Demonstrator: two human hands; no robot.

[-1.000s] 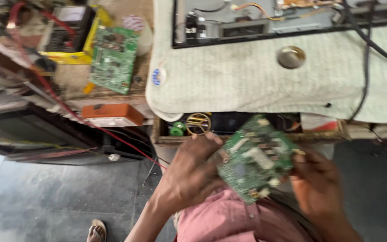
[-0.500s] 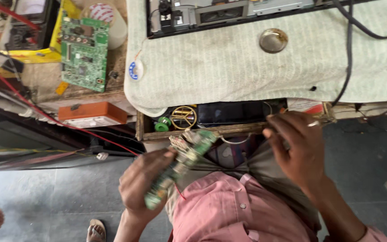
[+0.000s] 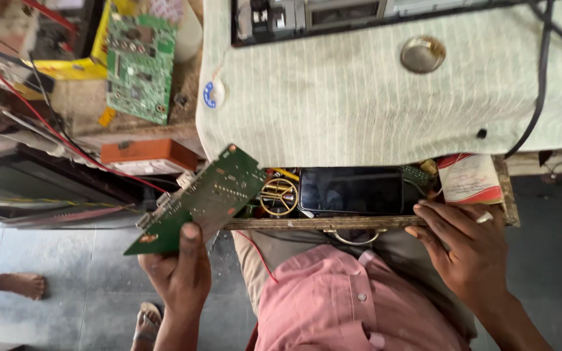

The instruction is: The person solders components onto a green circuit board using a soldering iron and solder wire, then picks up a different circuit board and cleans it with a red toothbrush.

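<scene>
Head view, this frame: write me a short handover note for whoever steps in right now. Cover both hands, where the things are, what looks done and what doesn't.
Left hand: grips the green circuit board by its lower edge, held tilted in the air off the left end of the drawer.
Right hand: holds nothing, fingers resting on the front edge of the open wooden drawer, right side.
In the drawer: a dark phone, a brass wheel-shaped part, a red-and-white packet.
Done: board is off the bench and in hand; drawer is open.
Left: board not set down; drawer not shut.
</scene>
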